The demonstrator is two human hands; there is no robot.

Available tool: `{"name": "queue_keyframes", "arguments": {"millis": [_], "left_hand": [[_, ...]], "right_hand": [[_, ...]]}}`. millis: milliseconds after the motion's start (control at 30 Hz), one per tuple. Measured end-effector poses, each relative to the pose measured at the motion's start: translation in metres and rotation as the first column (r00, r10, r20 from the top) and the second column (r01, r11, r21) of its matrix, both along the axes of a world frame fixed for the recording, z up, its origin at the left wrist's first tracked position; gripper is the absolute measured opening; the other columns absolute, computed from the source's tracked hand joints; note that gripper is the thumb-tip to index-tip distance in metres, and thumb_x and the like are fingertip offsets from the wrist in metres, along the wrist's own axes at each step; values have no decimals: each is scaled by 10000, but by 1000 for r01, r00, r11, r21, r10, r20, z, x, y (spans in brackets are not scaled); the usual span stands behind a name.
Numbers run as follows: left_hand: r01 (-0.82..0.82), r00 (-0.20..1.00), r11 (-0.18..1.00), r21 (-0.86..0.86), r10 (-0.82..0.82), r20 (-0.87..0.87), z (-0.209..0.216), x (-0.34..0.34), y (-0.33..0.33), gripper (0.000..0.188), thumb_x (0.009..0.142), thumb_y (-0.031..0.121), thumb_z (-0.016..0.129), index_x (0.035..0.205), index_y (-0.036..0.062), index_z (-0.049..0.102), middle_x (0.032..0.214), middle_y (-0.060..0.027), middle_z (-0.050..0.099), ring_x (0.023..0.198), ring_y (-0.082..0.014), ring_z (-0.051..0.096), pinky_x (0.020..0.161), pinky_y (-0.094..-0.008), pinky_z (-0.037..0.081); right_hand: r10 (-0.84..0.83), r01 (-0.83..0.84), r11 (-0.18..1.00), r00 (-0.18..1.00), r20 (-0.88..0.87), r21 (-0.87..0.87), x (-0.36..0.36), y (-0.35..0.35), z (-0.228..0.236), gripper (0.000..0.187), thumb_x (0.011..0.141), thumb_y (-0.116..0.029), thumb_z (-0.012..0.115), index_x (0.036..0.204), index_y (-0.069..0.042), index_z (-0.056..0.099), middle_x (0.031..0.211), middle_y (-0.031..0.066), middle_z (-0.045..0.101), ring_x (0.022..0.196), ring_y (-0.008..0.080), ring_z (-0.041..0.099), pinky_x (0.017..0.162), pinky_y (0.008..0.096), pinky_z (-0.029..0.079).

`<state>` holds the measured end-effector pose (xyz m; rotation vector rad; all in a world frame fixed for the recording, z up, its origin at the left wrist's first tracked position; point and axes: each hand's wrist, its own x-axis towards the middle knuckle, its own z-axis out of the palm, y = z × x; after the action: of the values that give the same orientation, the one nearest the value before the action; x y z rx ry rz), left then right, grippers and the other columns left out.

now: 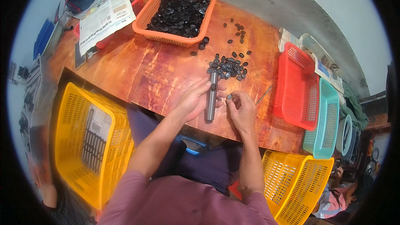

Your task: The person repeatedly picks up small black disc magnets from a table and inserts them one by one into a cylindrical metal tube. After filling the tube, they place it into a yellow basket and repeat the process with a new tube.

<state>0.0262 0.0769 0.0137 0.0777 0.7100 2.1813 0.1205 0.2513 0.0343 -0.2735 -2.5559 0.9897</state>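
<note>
A shiny metal tube (210,105) stands out from my left hand (195,100), which is closed around it near the middle of the table. On the tube's upper part sits a small black oval piece (213,87). To the right, my right hand (243,110) pinches another small dark oval piece (229,96) between thumb and fingers, a little apart from the tube. Just beyond the tube's far end lies a loose pile of black oval pieces (231,66). The left fingertips are partly hidden behind the tube.
An orange basket (168,37) full of black pieces stands at the back. Newspaper (106,16) covers a red basket at the far left. Red (283,96) and teal baskets (323,118) line the right edge. Yellow crates (110,158) flank my legs. Another person (337,200) is at lower right.
</note>
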Motion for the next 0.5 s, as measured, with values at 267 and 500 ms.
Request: {"name": "queue_keyframes", "arguments": {"millis": [267,500], "left_hand": [[0,1000,1000,-19,0,-9,1,0,0,382,1093,248,422,1413,41,451,1239,-200,621,1060,-307,664,865,-460,590],[-7,1000,1000,-22,7,-12,2,1,2,389,1091,247,422,1419,39,443,1221,-189,622,1041,-296,665,843,-448,588]], "right_hand": [[1,-1,999,1000,-15,-34,-1,-2,-5,211,819,-79,739,1008,-27,662,843,142,628,749,299,654,671,397,515],[4,-4,1000,1000,-10,-19,-2,0,-6,209,812,-81,735,1003,-36,661,814,136,611,731,305,641,657,410,502]]}}
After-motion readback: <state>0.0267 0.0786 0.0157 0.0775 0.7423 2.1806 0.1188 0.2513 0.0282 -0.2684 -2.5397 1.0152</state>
